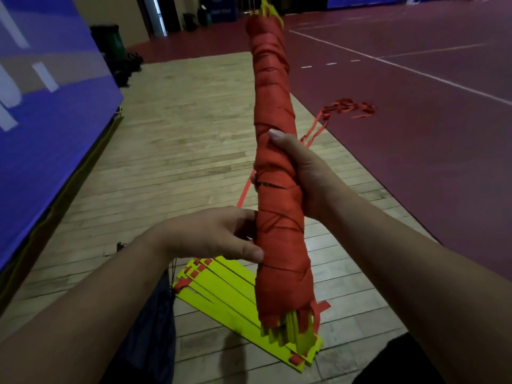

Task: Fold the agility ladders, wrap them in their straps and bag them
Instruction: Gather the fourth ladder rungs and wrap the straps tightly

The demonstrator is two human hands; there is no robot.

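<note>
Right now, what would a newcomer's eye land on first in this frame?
A long bundle wrapped in red strap stands upright mid-frame, right hand gripping its middle, left hand holding it lower. Beneath it, yellow rungs lie stacked on the wooden floor; a loose strap lies heaped far right.

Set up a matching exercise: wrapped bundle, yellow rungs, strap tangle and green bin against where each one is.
Things:
1. wrapped bundle
2. yellow rungs
3. strap tangle
4. green bin

Places:
A. on the red court floor
B. far back, at the left
C. gripped by the left hand and right hand
D. flat on the wood floor

Pairs: 1-C, 2-D, 3-A, 4-B
</note>
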